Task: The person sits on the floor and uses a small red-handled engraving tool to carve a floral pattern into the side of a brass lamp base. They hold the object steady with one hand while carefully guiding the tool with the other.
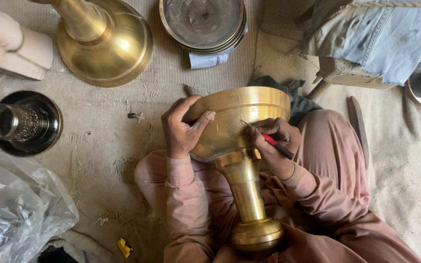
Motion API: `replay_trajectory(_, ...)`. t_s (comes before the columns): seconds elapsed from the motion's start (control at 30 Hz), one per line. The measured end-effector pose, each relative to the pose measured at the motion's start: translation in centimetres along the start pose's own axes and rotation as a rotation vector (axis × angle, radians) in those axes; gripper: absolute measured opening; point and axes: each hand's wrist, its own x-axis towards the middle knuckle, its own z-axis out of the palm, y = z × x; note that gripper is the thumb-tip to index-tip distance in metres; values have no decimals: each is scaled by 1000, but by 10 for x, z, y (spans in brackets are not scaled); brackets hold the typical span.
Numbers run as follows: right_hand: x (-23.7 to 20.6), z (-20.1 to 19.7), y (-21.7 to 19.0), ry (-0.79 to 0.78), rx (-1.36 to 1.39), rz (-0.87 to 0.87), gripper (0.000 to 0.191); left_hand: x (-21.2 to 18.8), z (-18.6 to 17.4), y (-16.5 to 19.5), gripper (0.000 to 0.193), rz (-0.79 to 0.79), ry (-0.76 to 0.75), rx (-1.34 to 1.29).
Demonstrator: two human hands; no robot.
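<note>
You have two brass goblets: one in your lap, one far left. One dark engraved vessel, one stack of plates, one red-handled tool.

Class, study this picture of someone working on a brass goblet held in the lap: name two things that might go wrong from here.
1. The red-handled tool in the right hand meets the curved bowl of the brass goblet; it might skid and scratch it.
2. The left hand grips the bowl close to that tip; a slip might jab its fingers.
</note>
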Motion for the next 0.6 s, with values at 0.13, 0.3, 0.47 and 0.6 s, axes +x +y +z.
replay_trajectory(0.13, -2, 4, -2, 41, 59, 82, 13, 0, -1, 3, 48, -17, -3, -14)
replay_trajectory(0.3, -2, 2, -1, 39, 120, 75, 15, 0, -2, 4, 48, 6, 1, 7)
replay_trajectory(0.47, -1, -4, 1, -27, -92, 7, 16, 0, -1, 3, 49, 3, -1, 5)
replay_trajectory(0.6, 0, -6, 4, -40, -125, -55, 17, 1, 0, 1, 49, 18, -3, -10)
